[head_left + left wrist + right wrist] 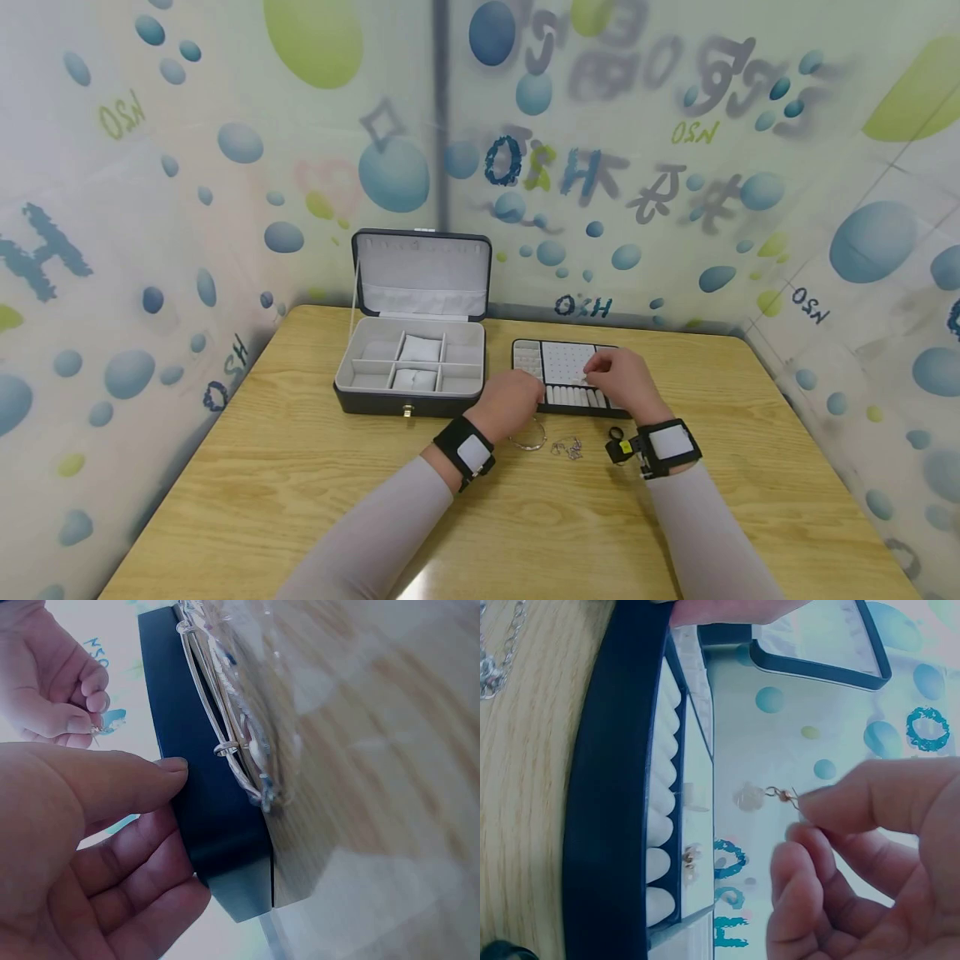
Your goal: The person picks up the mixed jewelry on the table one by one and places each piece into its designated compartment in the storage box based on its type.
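My left hand grips the near left corner of a dark jewelry tray, thumb against its front wall and fingers curled behind. Over the tray's white dotted panel, my right hand pinches an earring by its hook. The right wrist view shows this earring with a pale, translucent drop hanging clear of the panel. Another small shiny piece is on the panel, behind the white ring rolls.
An open dark jewelry box with pale compartments and small cushions stands left of the tray. In front of the tray lie a silver bangle and a silver chain. A small black ring is near my right wrist.
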`<state>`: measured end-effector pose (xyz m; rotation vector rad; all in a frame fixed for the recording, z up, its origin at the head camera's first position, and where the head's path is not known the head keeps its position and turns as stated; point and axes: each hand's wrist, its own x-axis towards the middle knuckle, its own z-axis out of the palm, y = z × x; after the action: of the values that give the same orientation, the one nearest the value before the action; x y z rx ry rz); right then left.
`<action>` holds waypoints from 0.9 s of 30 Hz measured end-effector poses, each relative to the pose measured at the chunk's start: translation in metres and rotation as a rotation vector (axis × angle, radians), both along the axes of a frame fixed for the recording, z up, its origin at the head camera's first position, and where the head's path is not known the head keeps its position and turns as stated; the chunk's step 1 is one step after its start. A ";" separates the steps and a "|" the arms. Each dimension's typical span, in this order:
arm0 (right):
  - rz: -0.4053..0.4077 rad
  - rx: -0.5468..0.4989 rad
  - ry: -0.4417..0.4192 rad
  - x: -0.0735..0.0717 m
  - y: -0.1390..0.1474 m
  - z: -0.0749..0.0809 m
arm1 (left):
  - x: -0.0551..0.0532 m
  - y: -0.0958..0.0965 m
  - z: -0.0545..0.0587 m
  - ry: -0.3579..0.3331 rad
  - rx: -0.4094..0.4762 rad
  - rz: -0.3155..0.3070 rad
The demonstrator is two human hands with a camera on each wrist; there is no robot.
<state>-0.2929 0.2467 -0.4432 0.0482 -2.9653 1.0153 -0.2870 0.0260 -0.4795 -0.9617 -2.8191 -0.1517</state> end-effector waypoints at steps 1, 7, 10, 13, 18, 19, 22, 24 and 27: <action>-0.013 -0.002 0.000 0.000 0.000 0.000 | 0.000 0.000 0.000 0.001 0.001 0.000; -0.054 -0.011 0.035 -0.003 0.002 -0.005 | 0.000 -0.001 0.000 0.006 0.010 -0.003; -0.073 -0.020 0.056 -0.004 0.001 -0.008 | 0.000 -0.002 0.001 0.004 0.009 -0.005; -0.094 -0.023 0.068 -0.005 0.000 -0.011 | 0.000 -0.002 0.002 0.001 0.011 -0.004; -0.099 -0.014 0.091 -0.006 -0.001 -0.016 | 0.000 -0.002 0.001 0.005 0.013 -0.004; -0.097 -0.013 0.097 -0.006 -0.001 -0.017 | 0.000 -0.001 0.000 0.005 0.014 -0.003; -0.097 -0.007 0.117 -0.006 -0.002 -0.020 | -0.001 -0.001 -0.001 0.004 0.010 -0.002; -0.096 -0.005 0.133 -0.005 -0.003 -0.021 | -0.001 0.000 -0.002 0.006 0.007 0.000; -0.098 0.004 0.154 -0.006 -0.004 -0.023 | -0.002 0.000 -0.002 0.008 0.001 0.000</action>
<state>-0.2987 0.2427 -0.4661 -0.0177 -2.8009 0.9484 -0.2888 0.0258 -0.4813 -0.9594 -2.8112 -0.1489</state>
